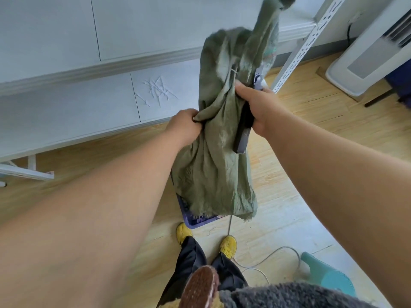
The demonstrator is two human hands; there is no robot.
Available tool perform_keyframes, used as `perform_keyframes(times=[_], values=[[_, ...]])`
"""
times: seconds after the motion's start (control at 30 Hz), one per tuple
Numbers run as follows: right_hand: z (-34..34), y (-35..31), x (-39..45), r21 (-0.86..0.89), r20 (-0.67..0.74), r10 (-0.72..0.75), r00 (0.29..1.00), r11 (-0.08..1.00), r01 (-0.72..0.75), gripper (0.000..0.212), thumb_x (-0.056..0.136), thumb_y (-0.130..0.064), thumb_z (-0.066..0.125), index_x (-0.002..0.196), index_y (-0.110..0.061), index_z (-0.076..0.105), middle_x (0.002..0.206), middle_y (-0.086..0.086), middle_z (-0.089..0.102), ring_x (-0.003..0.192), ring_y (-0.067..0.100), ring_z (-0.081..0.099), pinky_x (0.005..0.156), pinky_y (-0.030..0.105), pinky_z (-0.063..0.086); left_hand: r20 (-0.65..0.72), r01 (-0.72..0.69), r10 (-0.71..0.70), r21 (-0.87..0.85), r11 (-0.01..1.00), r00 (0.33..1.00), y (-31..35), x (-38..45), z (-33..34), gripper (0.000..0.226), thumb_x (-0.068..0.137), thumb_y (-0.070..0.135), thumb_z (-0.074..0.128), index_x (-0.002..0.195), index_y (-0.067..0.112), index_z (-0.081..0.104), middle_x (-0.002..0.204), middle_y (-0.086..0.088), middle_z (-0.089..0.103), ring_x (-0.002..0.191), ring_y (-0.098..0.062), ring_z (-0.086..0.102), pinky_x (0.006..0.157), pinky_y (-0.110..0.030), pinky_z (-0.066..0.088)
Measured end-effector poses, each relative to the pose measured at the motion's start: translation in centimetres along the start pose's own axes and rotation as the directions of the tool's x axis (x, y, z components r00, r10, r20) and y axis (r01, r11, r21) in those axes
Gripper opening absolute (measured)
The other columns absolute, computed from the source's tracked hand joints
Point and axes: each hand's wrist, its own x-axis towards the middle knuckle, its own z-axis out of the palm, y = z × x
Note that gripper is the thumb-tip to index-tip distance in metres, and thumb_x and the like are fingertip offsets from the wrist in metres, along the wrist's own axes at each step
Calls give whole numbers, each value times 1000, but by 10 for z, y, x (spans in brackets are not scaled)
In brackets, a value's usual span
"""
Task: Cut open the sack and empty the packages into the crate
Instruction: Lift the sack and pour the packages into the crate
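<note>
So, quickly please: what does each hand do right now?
Left hand: grips a fold of the green sack.
Right hand: holds the sack together with a dark cutter.

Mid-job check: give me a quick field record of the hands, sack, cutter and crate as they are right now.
left hand: grips a bunched fold of the sack
right hand: holds the sack and the cutter together
sack: green, limp, hanging with its frayed open end down
cutter: dark handle, against the sack
crate: blue, on the floor below the sack, mostly hidden
packages: not clearly visible
</note>
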Motion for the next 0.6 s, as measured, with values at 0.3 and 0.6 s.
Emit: perform_keyframes(times=[0.3, 0.6], values=[[4, 0, 5, -228, -71, -73, 995, 972, 55, 28, 75, -44, 77, 91, -23, 69, 90, -2, 75, 84, 17, 72, 80, 34, 58, 85, 74, -79, 61, 995, 993, 17, 3, -11, 23, 88, 19, 48, 103, 22, 64, 109, -11, 65, 95, -28, 61, 82, -35, 53], [15, 3, -6, -720, 8, -200, 980, 679, 145, 35, 81, -56, 65, 73, -26, 48, 69, -5, 54, 61, 13, 52, 57, 30, 44, -109, 359, -439, -419, 834, 892, 11, 9, -22, 21, 90, 14, 49, 107, 14, 61, 111, -15, 64, 96, -33, 64, 84, -49, 54]])
